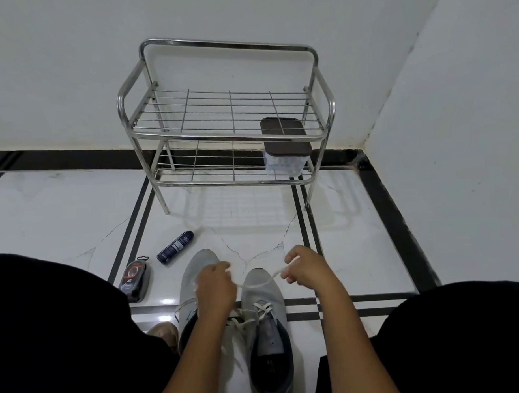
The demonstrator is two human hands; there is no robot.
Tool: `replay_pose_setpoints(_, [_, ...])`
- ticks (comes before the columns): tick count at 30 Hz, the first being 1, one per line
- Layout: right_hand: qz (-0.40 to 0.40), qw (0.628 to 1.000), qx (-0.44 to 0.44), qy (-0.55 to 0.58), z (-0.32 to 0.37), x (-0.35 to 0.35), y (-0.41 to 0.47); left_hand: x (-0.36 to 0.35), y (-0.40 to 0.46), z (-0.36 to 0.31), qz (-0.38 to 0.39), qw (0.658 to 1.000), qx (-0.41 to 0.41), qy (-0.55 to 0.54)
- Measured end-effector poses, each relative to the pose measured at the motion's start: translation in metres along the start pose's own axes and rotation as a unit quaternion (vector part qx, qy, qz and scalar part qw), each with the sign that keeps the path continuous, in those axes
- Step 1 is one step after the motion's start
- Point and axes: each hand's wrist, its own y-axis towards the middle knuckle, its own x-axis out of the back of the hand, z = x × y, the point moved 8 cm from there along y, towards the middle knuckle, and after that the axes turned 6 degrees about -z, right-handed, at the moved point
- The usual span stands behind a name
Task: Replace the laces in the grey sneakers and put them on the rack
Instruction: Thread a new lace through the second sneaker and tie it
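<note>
White marble floor point(76, 208) with black inlay lines is seen running to the wall, where a steel rack point(226, 115) stands at the far side with no shoe on it, only a lidded box point(286, 157) on the right of its lower shelf. Near the viewer, two grey sneakers point(265, 322) are set side by side, and a white lace point(257, 284) is stretched between the left hand point(215, 283) and right hand point(303, 268), pinched by both. Lacing appears partly done on the right shoe; the left shoe and racking seemingly remain.
</note>
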Motion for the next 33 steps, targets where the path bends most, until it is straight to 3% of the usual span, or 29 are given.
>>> replay_pose_setpoints(2, [0.009,0.999,0.037,0.015,0.014,-0.014,-0.005,-0.015,-0.005,-0.03,0.096,0.983,-0.047,-0.149])
replay_pose_setpoints(5, [-0.002,0.997,0.072,0.036,0.022,-0.022,-0.006,-0.028,-0.014,-0.04,0.203,0.932,-0.007,-0.299])
replay_pose_setpoints(11, [-0.001,0.995,-0.002,0.102,0.004,-0.023,0.01,-0.032,-0.015,-0.028,0.205,0.931,0.019,-0.3])
replay_pose_setpoints(17, [-0.061,0.993,-0.008,0.101,-0.005,-0.023,0.015,-0.038,-0.014,-0.027,0.19,0.928,0.04,-0.318])
replay_pose_setpoints(21, [-0.122,0.989,-0.066,0.044,-0.04,-0.027,0.025,-0.05,-0.011,-0.012,0.168,0.945,0.06,-0.274])
replay_pose_setpoints(26, [0.045,0.988,-0.077,-0.125,-0.086,-0.103,0.013,-0.088,-0.023,0.012,0.208,0.97,0.069,-0.107])
replay_pose_setpoints(33, [0.033,0.991,-0.101,-0.079,-0.118,-0.115,0.009,-0.112,-0.046,0.02,0.222,0.972,0.062,0.04])
